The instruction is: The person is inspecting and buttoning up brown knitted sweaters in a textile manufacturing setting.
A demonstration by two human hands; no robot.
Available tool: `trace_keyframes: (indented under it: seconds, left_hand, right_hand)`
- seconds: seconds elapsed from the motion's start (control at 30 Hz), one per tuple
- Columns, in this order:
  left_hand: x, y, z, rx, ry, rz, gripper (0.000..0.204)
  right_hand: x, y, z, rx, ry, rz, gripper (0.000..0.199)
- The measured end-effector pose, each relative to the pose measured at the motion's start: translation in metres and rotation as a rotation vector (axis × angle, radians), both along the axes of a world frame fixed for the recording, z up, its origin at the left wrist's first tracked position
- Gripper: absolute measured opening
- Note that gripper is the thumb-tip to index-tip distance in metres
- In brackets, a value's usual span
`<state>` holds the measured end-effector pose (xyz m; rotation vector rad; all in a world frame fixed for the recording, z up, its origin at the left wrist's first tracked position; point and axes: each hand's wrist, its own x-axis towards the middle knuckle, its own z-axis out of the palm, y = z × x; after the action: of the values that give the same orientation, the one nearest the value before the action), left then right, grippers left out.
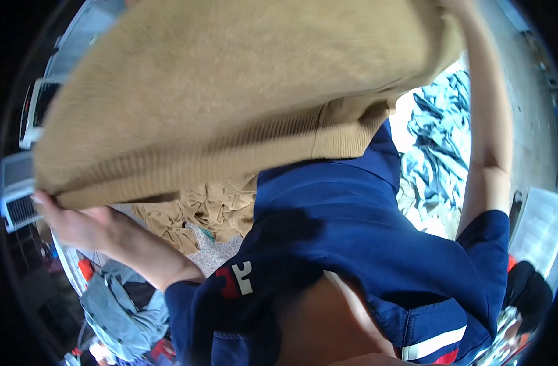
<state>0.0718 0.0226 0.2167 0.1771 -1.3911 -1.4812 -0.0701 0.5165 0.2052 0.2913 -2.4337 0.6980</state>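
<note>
A large tan knitted sweater (230,91) is stretched wide across the top of the view, its ribbed hem facing down. My left hand (71,222) pinches the sweater's lower left corner. My right arm (492,122) reaches up along the right side, and the hand itself is hidden behind the sweater's upper right edge. My dark blue shirt (352,244) fills the lower middle.
More tan knitwear (212,213) lies crumpled on a speckled surface below the sweater. A heap of grey-blue clothes (440,140) lies at the right. White plastic crates (23,183) stand at the left, and grey garments (114,305) lie at lower left.
</note>
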Motion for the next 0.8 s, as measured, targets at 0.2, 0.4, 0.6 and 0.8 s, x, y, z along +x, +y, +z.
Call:
trace_keyframes:
  seconds: [0.2, 0.4, 0.6, 0.8]
  left_hand:
    - [-0.005, -0.034, -0.15, 0.223, -0.386, -0.097, 0.038]
    - [0.026, -0.093, -0.222, 0.322, -0.539, 0.041, 0.041]
    - [0.013, -0.083, -0.247, 0.568, -0.605, -0.07, 0.045]
    - [0.033, -0.096, -0.211, 0.642, -0.425, -0.482, 0.041]
  right_hand:
    - [0.026, 0.034, -0.173, 0.151, -0.409, -0.232, 0.03]
    - [0.161, 0.029, -0.266, -0.609, -0.42, -0.567, 0.039]
    - [0.198, 0.034, -0.358, -1.587, -0.892, -0.377, 0.072]
    - [0.166, 0.107, -0.359, -1.761, -0.494, -0.567, 0.026]
